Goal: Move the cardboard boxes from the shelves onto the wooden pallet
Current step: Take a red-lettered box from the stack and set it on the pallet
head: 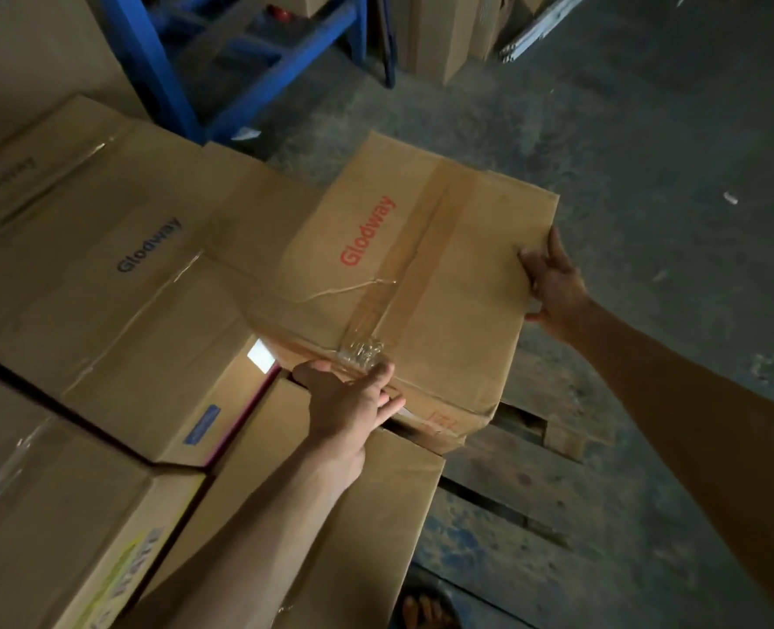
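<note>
A taped cardboard box with red "Glodway" lettering sits tilted among the boxes stacked on the wooden pallet. My left hand grips its near edge beside the crumpled tape, thumb on top and fingers along the side. My right hand holds the box's right edge, fingers curled over the corner. A larger box with blue "Glodway" lettering lies to the left, touching it. A lower box lies under my left forearm.
More cardboard boxes fill the left side. A blue steel shelf frame stands behind them, with further boxes on the floor at the back. Grey concrete floor stretches to the right. A sandalled foot shows at the bottom.
</note>
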Demonstrator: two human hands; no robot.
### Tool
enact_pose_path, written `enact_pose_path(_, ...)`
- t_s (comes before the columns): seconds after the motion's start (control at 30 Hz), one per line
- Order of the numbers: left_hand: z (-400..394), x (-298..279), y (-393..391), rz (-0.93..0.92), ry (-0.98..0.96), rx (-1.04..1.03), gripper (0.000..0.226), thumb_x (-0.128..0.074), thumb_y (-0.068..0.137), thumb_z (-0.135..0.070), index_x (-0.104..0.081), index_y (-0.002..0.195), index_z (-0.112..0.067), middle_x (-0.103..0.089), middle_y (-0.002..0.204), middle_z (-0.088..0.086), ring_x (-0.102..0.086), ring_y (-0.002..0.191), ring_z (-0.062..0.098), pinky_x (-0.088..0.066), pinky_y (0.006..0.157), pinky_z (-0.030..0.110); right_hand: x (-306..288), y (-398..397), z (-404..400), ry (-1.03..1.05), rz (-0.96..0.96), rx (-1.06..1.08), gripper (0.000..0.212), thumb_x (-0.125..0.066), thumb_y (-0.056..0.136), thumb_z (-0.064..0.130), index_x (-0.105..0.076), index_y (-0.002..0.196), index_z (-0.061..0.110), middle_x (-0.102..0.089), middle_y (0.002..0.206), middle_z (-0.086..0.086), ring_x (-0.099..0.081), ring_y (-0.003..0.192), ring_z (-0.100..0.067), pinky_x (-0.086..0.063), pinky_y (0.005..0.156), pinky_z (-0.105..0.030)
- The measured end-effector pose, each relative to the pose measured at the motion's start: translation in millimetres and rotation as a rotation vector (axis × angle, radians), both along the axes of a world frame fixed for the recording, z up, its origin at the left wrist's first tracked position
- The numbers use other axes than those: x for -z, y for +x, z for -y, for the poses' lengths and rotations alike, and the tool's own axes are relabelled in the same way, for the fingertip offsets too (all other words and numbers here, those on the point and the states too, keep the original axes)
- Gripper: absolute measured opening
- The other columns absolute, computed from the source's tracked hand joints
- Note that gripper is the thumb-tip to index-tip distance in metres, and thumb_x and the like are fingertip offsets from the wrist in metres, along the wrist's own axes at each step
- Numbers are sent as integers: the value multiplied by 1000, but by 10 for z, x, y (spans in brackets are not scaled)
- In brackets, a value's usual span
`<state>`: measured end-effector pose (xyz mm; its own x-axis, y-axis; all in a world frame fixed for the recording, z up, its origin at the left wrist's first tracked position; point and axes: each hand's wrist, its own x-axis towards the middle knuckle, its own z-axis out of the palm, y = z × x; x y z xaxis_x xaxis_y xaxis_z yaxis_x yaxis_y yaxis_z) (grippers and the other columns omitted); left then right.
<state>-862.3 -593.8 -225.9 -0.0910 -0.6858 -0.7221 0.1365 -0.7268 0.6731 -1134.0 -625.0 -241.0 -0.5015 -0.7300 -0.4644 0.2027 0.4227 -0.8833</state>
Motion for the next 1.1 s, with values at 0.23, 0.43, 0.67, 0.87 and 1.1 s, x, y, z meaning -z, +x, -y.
enact_pose_path(0.23,47,-8,39,63,-10,57,62,-73,81,-1,-26,114,-24,-59,112,21,-67,99,31,-60,70,33,44,136,-101,107,-78,-88,55,-53,92,52,-24,139,54,-54,122,11,-59,94,-12,-53,58,-35)
enact_pose_path(0.43,28,-209,210,234,-11,220,79,-82,74,-28,-29,132,-28,-53,127,12,-62,104,25,-62,66,39,-93,301,-193,238,-270,-114,75,-62,85,52,-19,145,39,-52,127,2,-58,105,-25,-54,74,-44)
enact_pose_path(0.67,-515,-933,1015,325,-134,344,57,-69,83,-47,-41,126,-21,-56,120,1,-61,100,17,-57,80,43,-821,1091,-844,293,-585,-311,83,-57,89,52,-11,153,26,-20,154,-13,-27,139,-37,-30,113,-44)
enact_pose_path(0.87,-1375,-2242,2298,374,-290,288,51,-64,90,-39,-43,131,-17,-60,117,6,-61,99,22,-48,72,34,-2201,2512,-1835,22,-501,-536,76,-57,91,47,-15,152,29,-20,157,-9,-28,143,-26,-27,113,-34)
enact_pose_path(1.1,-2653,-3593,3961,487,-392,232,46,-60,93,-32,-45,133,-16,-56,127,7,-58,112,27,-46,87,38,-3566,4391,-2834,-141,-431,-834,74,-57,91,47,-18,152,34,-32,154,-1,-39,136,-20,-35,108,-31)
